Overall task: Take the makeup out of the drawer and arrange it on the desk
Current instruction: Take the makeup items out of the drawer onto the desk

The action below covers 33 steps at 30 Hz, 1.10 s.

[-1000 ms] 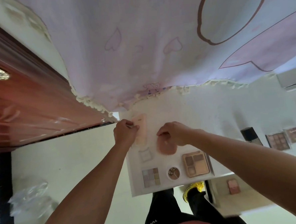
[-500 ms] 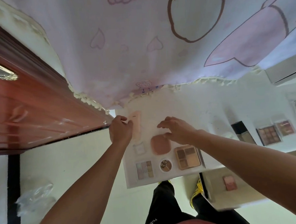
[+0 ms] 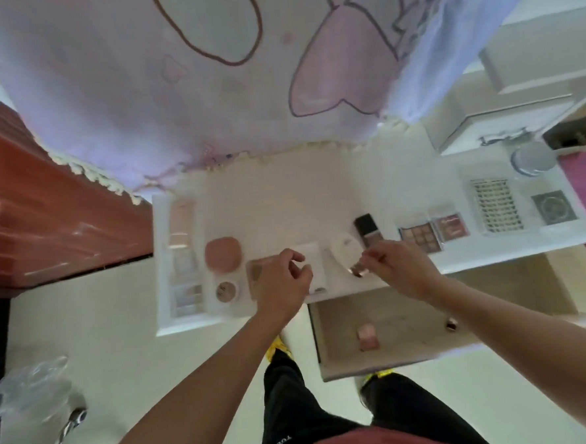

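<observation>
From the left on the white surface (image 3: 283, 195) I've got a long pink palette (image 3: 181, 221), a round pink compact (image 3: 223, 255) and a little pot (image 3: 226, 291), then the left grip (image 3: 285, 280) hovering over a tan palette (image 3: 256, 275), fingers loosely curled with nothing in them. Next over, the right grip (image 3: 400, 266) is pinched on a small shiny piece (image 3: 358, 271) just beside a white oval compact (image 3: 345, 247); can't tell what that piece is. Past that sit a dark bottle (image 3: 367, 231) and an eyeshadow palette (image 3: 419, 239), and the open drawer (image 3: 410, 317) below holds a pink case (image 3: 368, 336).
</observation>
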Available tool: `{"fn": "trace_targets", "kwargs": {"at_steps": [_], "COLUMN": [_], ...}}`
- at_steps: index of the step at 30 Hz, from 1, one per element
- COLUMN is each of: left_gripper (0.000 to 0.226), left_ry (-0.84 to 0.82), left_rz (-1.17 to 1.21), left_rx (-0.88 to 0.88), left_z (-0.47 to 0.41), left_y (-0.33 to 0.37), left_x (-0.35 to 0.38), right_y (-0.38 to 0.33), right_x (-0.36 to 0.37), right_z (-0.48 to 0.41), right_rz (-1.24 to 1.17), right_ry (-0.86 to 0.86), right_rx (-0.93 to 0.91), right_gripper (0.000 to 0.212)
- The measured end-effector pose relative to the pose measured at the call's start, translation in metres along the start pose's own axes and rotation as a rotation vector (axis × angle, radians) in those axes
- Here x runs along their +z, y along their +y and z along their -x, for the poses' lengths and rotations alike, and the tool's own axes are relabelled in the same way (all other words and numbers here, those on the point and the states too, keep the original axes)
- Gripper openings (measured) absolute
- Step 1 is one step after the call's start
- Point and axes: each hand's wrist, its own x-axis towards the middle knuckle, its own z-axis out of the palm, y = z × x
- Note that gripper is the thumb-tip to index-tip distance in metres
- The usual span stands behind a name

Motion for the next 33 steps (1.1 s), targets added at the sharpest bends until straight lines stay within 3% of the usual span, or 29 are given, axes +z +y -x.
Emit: {"fn": "trace_targets", "kwargs": {"at_steps": [4, 7, 12, 16, 19, 24, 28, 33], "left_gripper": [0.007, 0.005, 0.02, 0.024, 0.028, 0.038, 0.041, 0.044], "left_ry": [-0.046, -0.108, -0.308, -0.424, -0.422, -0.467, -0.553, -0.558], "left_rz": [-0.063, -0.118, -0.304, -0.478, -0.533, -0.667, -0.764, -0.834], "left_rx": [-0.01, -0.051, -0.215, -0.242, -0.237, -0.17, -0.141, -0.134], "left_z": [0.041, 0.065, 0.072, 0.062, 0.051, 0.035, 0.028, 0.025], "left_y": [0.01, 0.014, 0.005, -0.013, -0.028, -0.057, -0.067, -0.072], "left_x": [0.062, 0.107, 0.164, 0.189, 0.208, 0.241, 0.256, 0.265], "right_y": [0.055, 0.102, 0.182, 0.22, 0.242, 0.268, 0.277, 0.287], "right_x": [-0.004, -0.003, 0.005, 0.013, 0.024, 0.052, 0.071, 0.075], "right_z": [0.047, 0.077, 0.101, 0.099, 0.087, 0.065, 0.057, 0.052], "right_rz": [0.021, 0.105, 0.172, 0.187, 0.18, 0.143, 0.375, 0.331], "right_ry": [-0.039, -0.136, -0.258, -0.268, -0.235, -0.316, -0.227, -0.235], "right_rx": [-0.016, 0.049, 0.293, 0.462, 0.496, 0.504, 0.459, 0.615], "right_gripper": [0.022, 0.029, 0.017, 0.007, 0.013, 0.043, 0.04, 0.045]}}
